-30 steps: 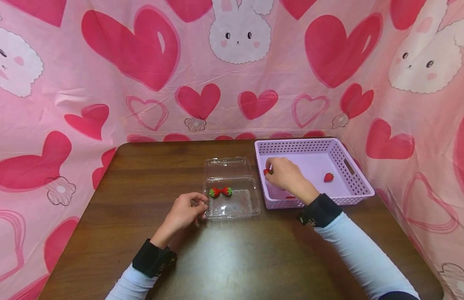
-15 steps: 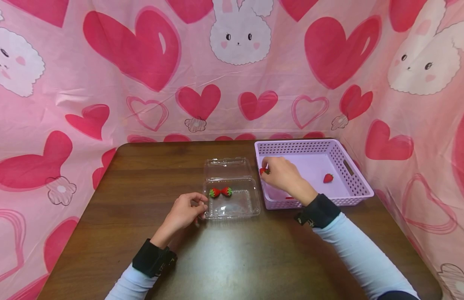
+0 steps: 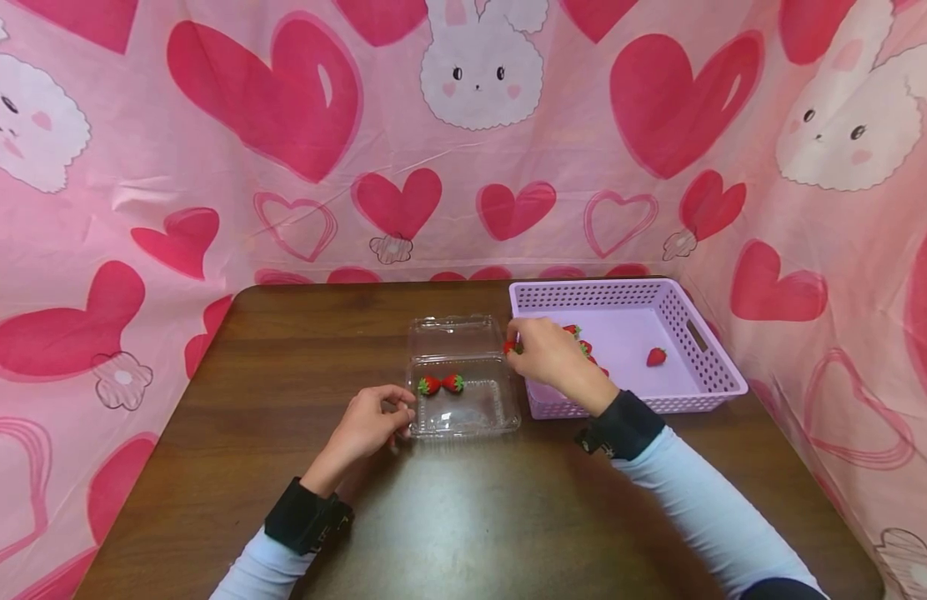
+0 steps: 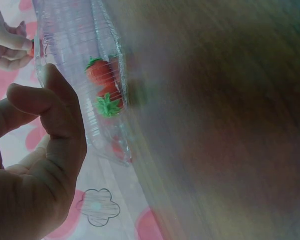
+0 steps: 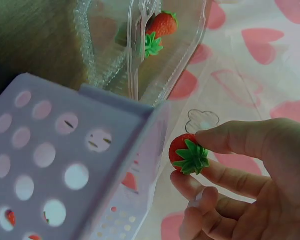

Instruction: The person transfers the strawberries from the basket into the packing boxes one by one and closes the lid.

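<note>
We see the right hand (image 3: 549, 357) further left than a second ago: then its strawberry sits inside the left part of the basket, and now hand and fruit are at the basket's left rim, near the right edge of the clear container. The grip is the same: thumb and fingers pinch the strawberry (image 5: 186, 153), and in the right wrist view we find its green leaves facing the camera and the fruit outside the basket wall.

With the hand shifted, we now see strawberries (image 3: 586, 347) clustered in the left part of the purple basket (image 3: 628, 321), mostly hidden behind the hand in the earlier frames. The lone strawberry (image 3: 656, 357) toward the basket's right side lies where it was.

The clear container (image 3: 474, 408) stands in the same place on the brown table (image 3: 448, 525), left of the basket, its lid (image 3: 456, 337) laid back. In it we count the same two strawberries (image 3: 441, 384), side by side with tips together and leaves outward.

The left hand (image 3: 372, 421) has not moved; its fingers bend loosely at the container's left edge, and we cannot tell whether they grip it or just rest beside it.
</note>
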A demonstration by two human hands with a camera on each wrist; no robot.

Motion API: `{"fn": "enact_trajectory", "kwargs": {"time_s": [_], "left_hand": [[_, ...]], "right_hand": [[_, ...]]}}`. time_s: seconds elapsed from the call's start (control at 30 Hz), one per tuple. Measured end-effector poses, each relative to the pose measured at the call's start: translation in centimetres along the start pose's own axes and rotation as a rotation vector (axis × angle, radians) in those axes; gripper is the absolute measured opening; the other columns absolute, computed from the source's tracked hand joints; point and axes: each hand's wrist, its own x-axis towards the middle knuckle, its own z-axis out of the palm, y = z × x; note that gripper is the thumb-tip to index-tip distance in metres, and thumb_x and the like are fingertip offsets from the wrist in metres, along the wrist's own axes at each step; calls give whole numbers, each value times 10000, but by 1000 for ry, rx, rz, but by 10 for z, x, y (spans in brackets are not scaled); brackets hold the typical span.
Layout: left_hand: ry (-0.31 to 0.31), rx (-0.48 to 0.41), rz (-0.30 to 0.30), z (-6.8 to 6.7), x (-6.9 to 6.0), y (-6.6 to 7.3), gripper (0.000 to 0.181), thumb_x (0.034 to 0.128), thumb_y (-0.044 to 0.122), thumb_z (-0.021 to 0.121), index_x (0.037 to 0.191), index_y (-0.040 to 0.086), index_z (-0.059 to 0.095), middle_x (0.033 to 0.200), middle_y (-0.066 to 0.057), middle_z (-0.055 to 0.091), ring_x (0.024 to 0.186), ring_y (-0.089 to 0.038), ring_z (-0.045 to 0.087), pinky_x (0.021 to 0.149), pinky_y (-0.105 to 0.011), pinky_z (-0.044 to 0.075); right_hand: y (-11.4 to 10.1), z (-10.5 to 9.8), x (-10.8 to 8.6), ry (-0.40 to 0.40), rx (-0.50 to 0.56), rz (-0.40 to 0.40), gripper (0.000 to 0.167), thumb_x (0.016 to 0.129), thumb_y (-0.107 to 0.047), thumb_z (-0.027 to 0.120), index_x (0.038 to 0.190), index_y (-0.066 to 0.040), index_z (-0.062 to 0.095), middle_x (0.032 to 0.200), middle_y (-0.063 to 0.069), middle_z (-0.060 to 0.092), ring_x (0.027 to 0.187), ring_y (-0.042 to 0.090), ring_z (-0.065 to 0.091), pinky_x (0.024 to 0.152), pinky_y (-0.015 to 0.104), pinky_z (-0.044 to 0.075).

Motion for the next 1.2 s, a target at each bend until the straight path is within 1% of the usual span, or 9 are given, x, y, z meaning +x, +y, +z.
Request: {"fn": "enact_trajectory", "kwargs": {"time_s": [0.2, 0.47, 0.67, 0.83, 1.07, 1.2], "left_hand": [[0, -6, 3, 0, 0, 0, 167, 963, -10, 734, 1130, -15, 726, 782, -60, 673, 625, -349, 668, 536, -457, 572], [-2, -10, -2, 0, 0, 1, 169, 966, -10, 732, 1135, -10, 726, 793, -69, 669, 626, -307, 670, 549, -465, 581], [2, -8, 2, 0, 0, 0, 167, 964, -9, 735, 1131, -8, 728, 790, -66, 674, 626, -323, 673, 545, -466, 581], [0, -14, 3, 0, 0, -1, 165, 963, -10, 736, 1128, -8, 728, 790, -64, 675, 631, -331, 674, 547, -467, 582], [-2, -8, 6, -1, 0, -2, 164, 961, -10, 740, 1124, -5, 729, 782, -62, 676, 626, -328, 673, 545, -464, 582], [-5, -6, 4, -1, 0, -1, 164, 963, -8, 736, 1127, -5, 729, 779, -60, 677, 623, -319, 672, 540, -453, 577]], "right_hand": [[-6, 4, 1, -27, 0, -18, 194, 916, -157, 784, 1068, -57, 719, 883, 67, 691, 753, 248, 607, 617, 381, 526], [-10, 11, 2, -36, -12, -22, 175, 914, -164, 792, 1045, -74, 717, 871, 53, 690, 749, 234, 617, 629, 390, 529], [-15, 18, 3, -59, 1, -19, 180, 917, -157, 797, 1054, -66, 726, 867, 52, 695, 724, 223, 614, 592, 358, 532], [-18, 22, 3, -68, 10, -31, 193, 914, -159, 802, 1062, -60, 729, 866, 45, 699, 711, 214, 612, 598, 353, 535], [-19, 28, 3, -56, -7, -61, 137, 909, -158, 804, 984, -85, 716, 817, 17, 683, 694, 201, 606, 589, 360, 528], [-20, 31, 4, -57, -8, -67, 137, 908, -161, 809, 973, -90, 712, 818, 14, 684, 697, 197, 607, 590, 363, 531]]}}
